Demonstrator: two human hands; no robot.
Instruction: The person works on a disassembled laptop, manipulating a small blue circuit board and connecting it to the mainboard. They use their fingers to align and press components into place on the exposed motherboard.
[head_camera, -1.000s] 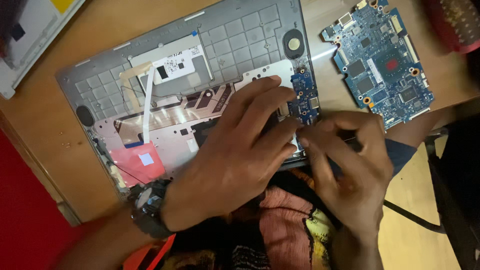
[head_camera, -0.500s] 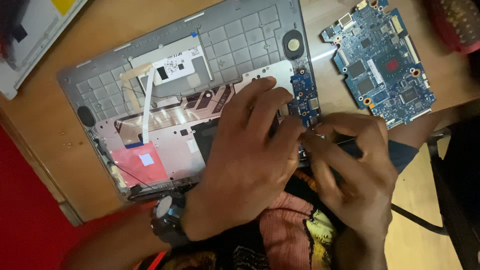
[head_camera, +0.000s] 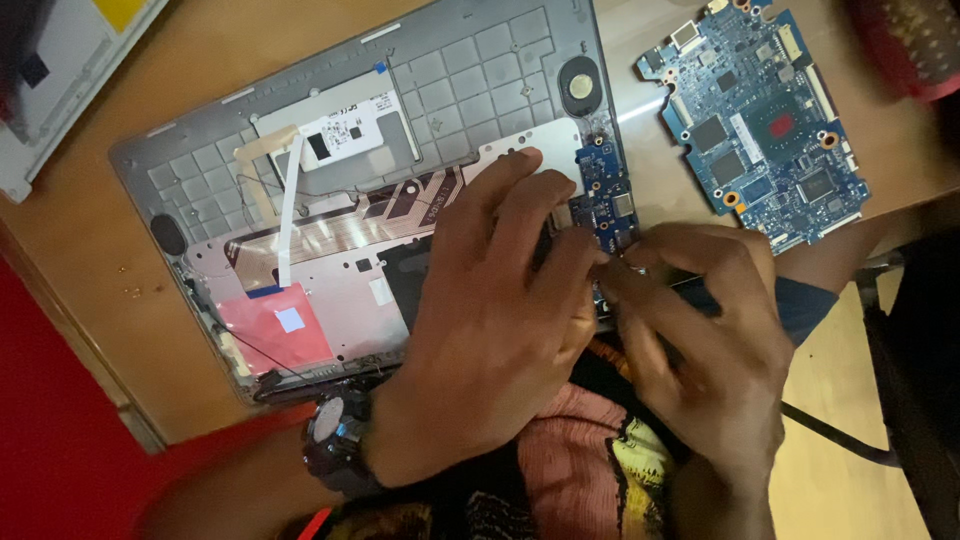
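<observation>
Pale wood makes up the table, which fills most of the frame, with a red strip running down the lower left edge. An opened grey laptop shell lies across the upper centre, its near edge close to the table's front rim. The left hand rests flat on it, fingers slightly spread, beside a small blue board at the shell's right end. The right hand meets it there, fingertips pinched together (on what, I cannot tell). A larger blue circuit board lies apart at upper right, bare wood between.
</observation>
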